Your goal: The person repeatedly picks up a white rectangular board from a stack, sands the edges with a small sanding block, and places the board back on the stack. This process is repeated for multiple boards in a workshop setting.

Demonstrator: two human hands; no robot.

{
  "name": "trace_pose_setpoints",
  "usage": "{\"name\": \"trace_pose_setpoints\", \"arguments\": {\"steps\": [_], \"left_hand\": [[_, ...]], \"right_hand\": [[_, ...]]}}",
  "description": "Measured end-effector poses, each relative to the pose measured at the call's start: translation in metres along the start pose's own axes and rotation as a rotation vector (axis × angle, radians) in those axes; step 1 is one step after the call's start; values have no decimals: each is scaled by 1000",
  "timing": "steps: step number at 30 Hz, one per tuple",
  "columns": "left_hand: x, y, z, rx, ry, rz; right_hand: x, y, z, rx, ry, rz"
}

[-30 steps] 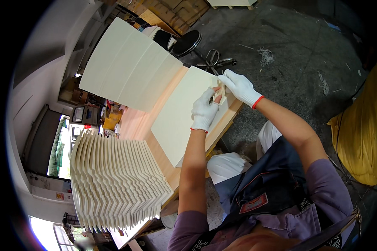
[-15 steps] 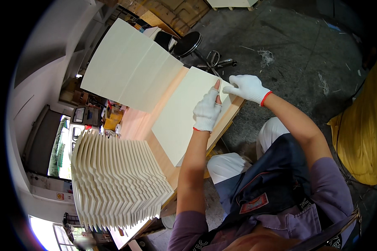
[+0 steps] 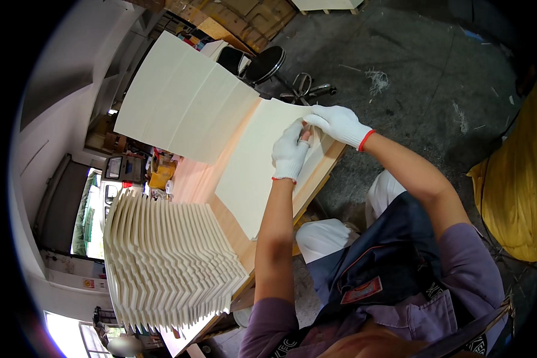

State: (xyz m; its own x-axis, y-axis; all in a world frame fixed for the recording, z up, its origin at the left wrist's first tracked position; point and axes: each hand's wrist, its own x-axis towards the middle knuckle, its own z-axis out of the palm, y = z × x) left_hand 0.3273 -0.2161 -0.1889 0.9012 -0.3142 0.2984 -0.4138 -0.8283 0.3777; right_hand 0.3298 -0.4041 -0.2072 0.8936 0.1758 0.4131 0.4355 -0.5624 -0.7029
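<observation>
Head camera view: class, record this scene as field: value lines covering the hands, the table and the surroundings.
Left hand: white glove, on the cream sheets
Right hand: white glove with red cuff, at the sheets' bent corner
Grip: exact finger contact unclear
Table: light wood, under the sheets
Left of sheets: wavy-edged cream pile
Beyond table: black round stool
Far right: yellow draped material

Workshop — pale wooden worktable bearing a stack of cream zigzag-edged sheets; beyond it, round black stool; to its right, dark grey floor — white stringy scraps.
</observation>
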Motion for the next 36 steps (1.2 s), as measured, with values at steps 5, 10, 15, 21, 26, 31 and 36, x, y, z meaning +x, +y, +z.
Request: {"name": "trace_pose_setpoints", "arguments": {"steps": [5, 10, 15, 21, 26, 31, 36], "left_hand": [[-8, -3, -5, -272, -57, -19], [-9, -8, -1, -239, -61, 12], [-8, -4, -1, -358, 16, 19], [-9, 2, -5, -276, -23, 43], [-11, 5, -4, -148, -33, 2], [-11, 3, -3, -192, -28, -25], [-13, 15, -9, -267, 37, -51]], "right_hand": [[-4, 1, 11, 129, 58, 133], [-6, 1, 16, 128, 90, 126], [-7, 0, 15, 82, 91, 137], [-7, 1, 15, 59, 103, 82], [-9, 2, 16, 41, 108, 58], [-10, 3, 17, 47, 150, -2], [-8, 2, 16, 54, 98, 120]]}}
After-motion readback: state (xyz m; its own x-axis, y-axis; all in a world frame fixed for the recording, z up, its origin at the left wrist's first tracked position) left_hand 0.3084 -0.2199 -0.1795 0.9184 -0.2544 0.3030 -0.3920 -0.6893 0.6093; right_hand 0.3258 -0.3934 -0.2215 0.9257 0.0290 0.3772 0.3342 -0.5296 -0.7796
